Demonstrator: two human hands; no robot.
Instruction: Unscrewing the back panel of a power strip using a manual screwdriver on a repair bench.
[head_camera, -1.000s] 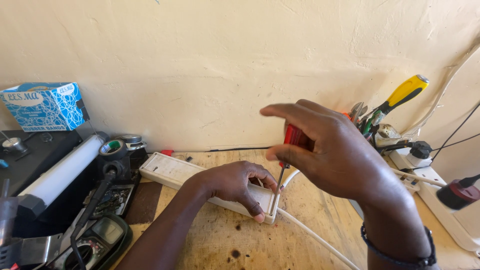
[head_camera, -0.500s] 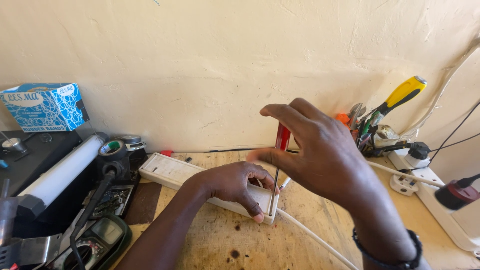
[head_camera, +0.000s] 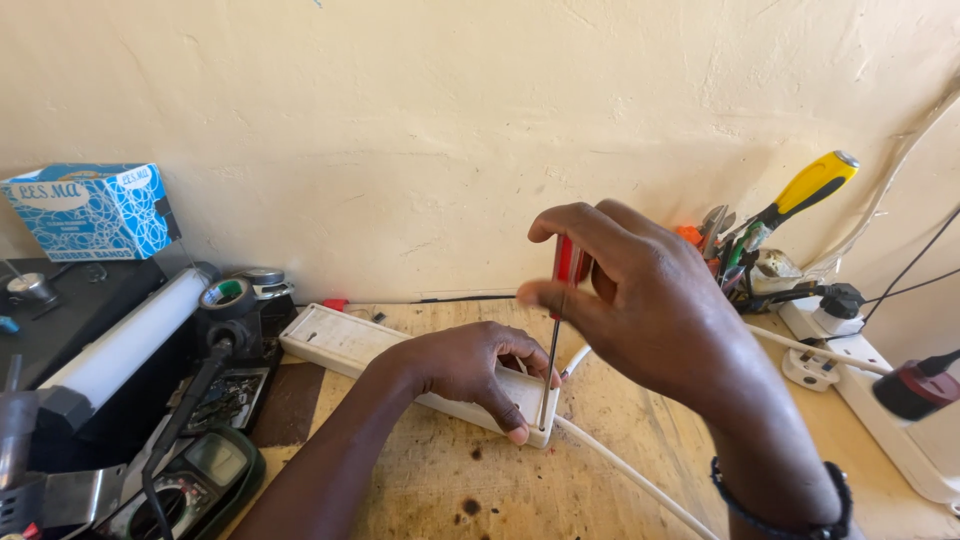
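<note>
A: Starting at the left, what do we have?

B: We see a blue patterned box (head_camera: 88, 210) against the wall, a white tube (head_camera: 125, 338) lying below it, a roll of tape (head_camera: 224, 294), and a green multimeter (head_camera: 205, 478) at the bottom edge.

A: And our hands?

B: Our left hand (head_camera: 465, 366) presses down on the white power strip (head_camera: 400, 368), which lies at an angle on the wooden bench (head_camera: 440, 490); its fingers curl over the near end, clamping it in place. Our right hand (head_camera: 640, 305) is pinched shut around the red-handled screwdriver (head_camera: 557, 318), held upright with its tip at the strip's right end. The strip's white cable (head_camera: 625, 472) runs off to the lower right.

A: Farther right?

B: We see a cluster of tools, a yellow-handled screwdriver (head_camera: 812, 186) among them, and another white socket strip (head_camera: 880, 380) near the wall.
</note>
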